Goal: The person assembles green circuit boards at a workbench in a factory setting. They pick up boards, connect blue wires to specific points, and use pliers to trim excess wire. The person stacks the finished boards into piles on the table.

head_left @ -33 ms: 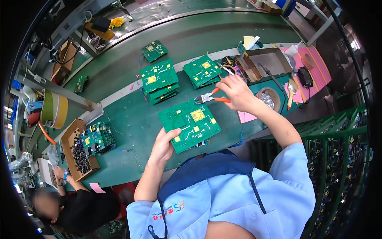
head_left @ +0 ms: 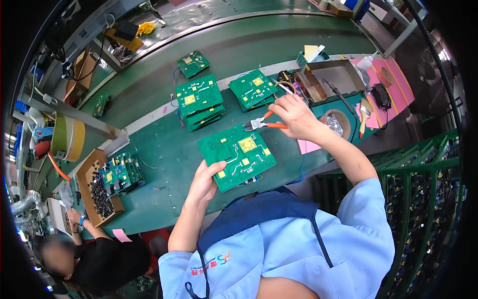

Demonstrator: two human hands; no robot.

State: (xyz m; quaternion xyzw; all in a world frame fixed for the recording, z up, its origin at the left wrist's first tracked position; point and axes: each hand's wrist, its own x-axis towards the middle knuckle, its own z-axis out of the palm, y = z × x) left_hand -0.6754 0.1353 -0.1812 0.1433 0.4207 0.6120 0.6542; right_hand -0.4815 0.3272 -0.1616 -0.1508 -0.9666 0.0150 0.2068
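My left hand grips a green circuit board by its left edge, thumb on top. The board's upper face carries yellow patches and silvery solder tracks. In my right hand is a pair of side cutters with orange handles, the handles spread apart. The cutters' jaws are at the board's far edge; whether they touch it I cannot tell. Beyond the board lie a stack of circuit boards and, to its right, a second stack.
On the left stands a cardboard box of small black parts, with boards beside it. To the right are a soldering iron, a metal tray, a brush and a round container of silvery bits. A co-worker sits lower left.
The side cutters and my right hand have shifted very slightly to the left. The board and my left hand look the same.
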